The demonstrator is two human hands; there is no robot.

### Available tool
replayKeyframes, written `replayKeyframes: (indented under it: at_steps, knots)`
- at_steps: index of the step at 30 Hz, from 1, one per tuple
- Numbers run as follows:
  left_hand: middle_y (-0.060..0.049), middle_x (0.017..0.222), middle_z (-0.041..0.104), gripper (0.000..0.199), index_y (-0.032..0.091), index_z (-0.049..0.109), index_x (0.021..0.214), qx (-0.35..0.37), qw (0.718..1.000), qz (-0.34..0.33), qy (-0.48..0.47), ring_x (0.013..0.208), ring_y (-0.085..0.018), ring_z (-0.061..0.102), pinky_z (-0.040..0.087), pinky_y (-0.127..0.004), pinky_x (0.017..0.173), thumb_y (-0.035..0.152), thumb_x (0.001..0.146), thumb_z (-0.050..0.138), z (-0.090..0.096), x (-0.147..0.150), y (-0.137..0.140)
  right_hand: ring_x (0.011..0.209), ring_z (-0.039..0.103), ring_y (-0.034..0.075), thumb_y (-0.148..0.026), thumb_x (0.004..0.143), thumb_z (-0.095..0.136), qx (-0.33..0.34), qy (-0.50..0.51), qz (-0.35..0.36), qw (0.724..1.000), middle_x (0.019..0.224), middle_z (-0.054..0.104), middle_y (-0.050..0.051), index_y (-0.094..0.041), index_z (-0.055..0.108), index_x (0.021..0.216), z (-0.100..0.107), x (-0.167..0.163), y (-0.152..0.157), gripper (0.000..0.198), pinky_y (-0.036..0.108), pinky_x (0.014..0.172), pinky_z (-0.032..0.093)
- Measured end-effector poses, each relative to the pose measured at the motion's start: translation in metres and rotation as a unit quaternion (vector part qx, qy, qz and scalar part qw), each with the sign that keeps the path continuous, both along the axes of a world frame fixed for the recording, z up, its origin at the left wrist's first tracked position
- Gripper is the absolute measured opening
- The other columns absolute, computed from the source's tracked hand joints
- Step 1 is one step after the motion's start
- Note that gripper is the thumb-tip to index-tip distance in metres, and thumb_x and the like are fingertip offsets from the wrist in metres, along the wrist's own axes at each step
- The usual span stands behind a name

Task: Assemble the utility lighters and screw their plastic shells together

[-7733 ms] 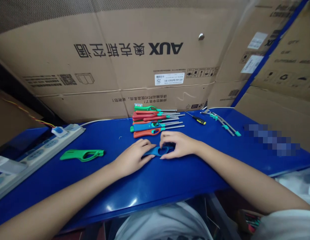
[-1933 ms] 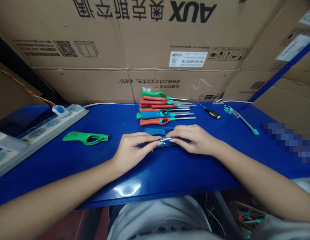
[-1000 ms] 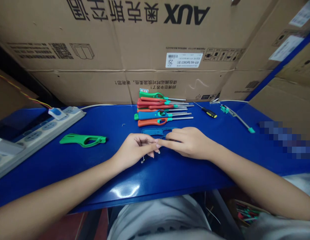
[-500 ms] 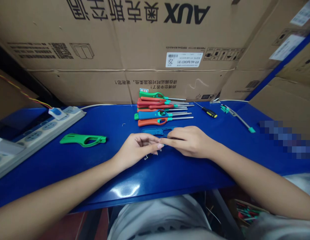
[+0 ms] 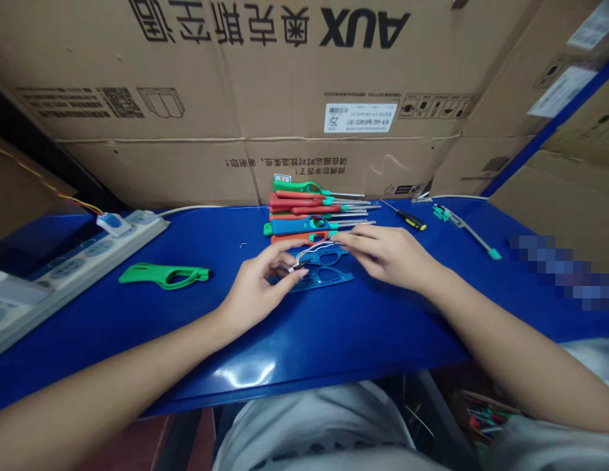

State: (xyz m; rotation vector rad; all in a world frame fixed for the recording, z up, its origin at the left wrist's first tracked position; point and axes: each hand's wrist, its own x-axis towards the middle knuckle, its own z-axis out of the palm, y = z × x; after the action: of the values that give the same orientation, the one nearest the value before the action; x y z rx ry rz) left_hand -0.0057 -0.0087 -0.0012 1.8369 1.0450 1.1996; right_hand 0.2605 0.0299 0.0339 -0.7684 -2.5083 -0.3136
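Between thumb and fingers, my left hand (image 5: 265, 278) pinches a small black part (image 5: 300, 264) with thin white wires. The white wires (image 5: 314, 247) run across to my right hand (image 5: 382, 255), whose fingertips are closed on their far end. Below the wires lie the blue lighter shell halves (image 5: 333, 276) on the blue table, partly hidden by my hands. Just beyond sits a row of gas lighters (image 5: 299, 226) in blue, orange, red and green, with metal tubes pointing right. A green lighter shell (image 5: 161, 275) rests to the left of my left hand.
A white power strip (image 5: 78, 265) with a plug stands at the left. Toward the back right lie a black-and-yellow screwdriver (image 5: 411, 220) and a metal tube with teal ends (image 5: 471, 233). Cardboard (image 5: 186, 163) walls the back. A box of coloured parts (image 5: 485, 415) is below the table at right.
My hands have moved apart, the right one up and away. The black part and white wires now show between them, and more of the blue shell halves is uncovered.
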Motion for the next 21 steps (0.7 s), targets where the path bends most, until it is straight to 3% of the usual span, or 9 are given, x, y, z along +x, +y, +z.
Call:
replayKeyframes:
  at_steps: [5, 9, 12, 14, 18, 21]
  knots:
    - [-0.004, 0.086, 0.075, 0.024, 0.017, 0.075, 0.104, 0.024, 0.998, 0.032, 0.049, 0.074, -0.016, 0.069, 0.055, -0.026, 0.07, 0.035, 0.088, 0.072, 0.0, -0.004, 0.004, 0.09, 0.071, 0.017, -0.025, 0.099, 0.054, -0.212, 0.048, 0.058, 0.974, 0.105, 0.076, 0.009, -0.017, 0.072, 0.118, 0.003, 0.003, 0.006, 0.028, 0.027, 0.082, 0.053]
    - [-0.004, 0.083, 0.075, 0.022, 0.018, 0.077, 0.101, 0.032, 0.996, 0.037, 0.081, 0.068, -0.015, 0.068, 0.053, -0.025, 0.064, 0.035, 0.089, 0.071, 0.002, -0.004, 0.005, 0.08, 0.07, 0.015, -0.033, 0.096, 0.058, -0.405, 0.031, 0.102, 0.908, 0.099, 0.078, 0.008, -0.014, 0.073, 0.117, 0.005, 0.008, 0.009, 0.031, 0.025, 0.076, 0.054]
    - [-0.004, 0.09, 0.077, 0.021, 0.018, 0.077, 0.101, 0.043, 0.993, 0.014, 0.105, 0.073, -0.016, 0.07, 0.054, -0.025, 0.068, 0.034, 0.09, 0.069, 0.004, -0.004, 0.006, 0.072, 0.068, 0.013, -0.04, 0.095, 0.059, -0.51, 0.02, 0.107, 0.853, 0.098, 0.077, 0.008, -0.013, 0.072, 0.118, 0.006, 0.011, 0.01, 0.038, 0.025, 0.071, 0.053]
    - [-0.005, 0.094, 0.078, 0.023, 0.018, 0.076, 0.104, 0.045, 0.992, -0.005, 0.12, 0.075, -0.016, 0.07, 0.054, -0.025, 0.069, 0.034, 0.092, 0.066, 0.004, -0.005, 0.007, 0.074, 0.066, 0.013, -0.042, 0.095, 0.059, -0.529, 0.016, 0.109, 0.841, 0.098, 0.075, 0.009, -0.012, 0.072, 0.118, 0.007, 0.012, 0.01, 0.039, 0.026, 0.072, 0.052]
    - [-0.006, 0.1, 0.077, 0.025, 0.017, 0.074, 0.109, 0.061, 0.986, -0.031, 0.152, 0.08, -0.016, 0.071, 0.054, -0.025, 0.072, 0.032, 0.097, 0.059, 0.001, -0.007, 0.01, 0.087, 0.062, 0.015, -0.038, 0.095, 0.061, -0.476, 0.015, 0.119, 0.871, 0.102, 0.067, 0.009, -0.014, 0.075, 0.113, 0.01, 0.014, 0.013, 0.034, 0.027, 0.079, 0.049]
    - [-0.006, 0.101, 0.076, 0.023, 0.016, 0.074, 0.11, 0.086, 0.977, -0.051, 0.188, 0.088, -0.017, 0.072, 0.054, -0.026, 0.08, 0.029, 0.098, 0.058, -0.001, -0.008, 0.012, 0.084, 0.059, 0.014, -0.038, 0.095, 0.061, -0.466, 0.01, 0.112, 0.877, 0.098, 0.064, 0.008, -0.015, 0.075, 0.114, 0.013, 0.017, 0.015, 0.033, 0.027, 0.075, 0.047]
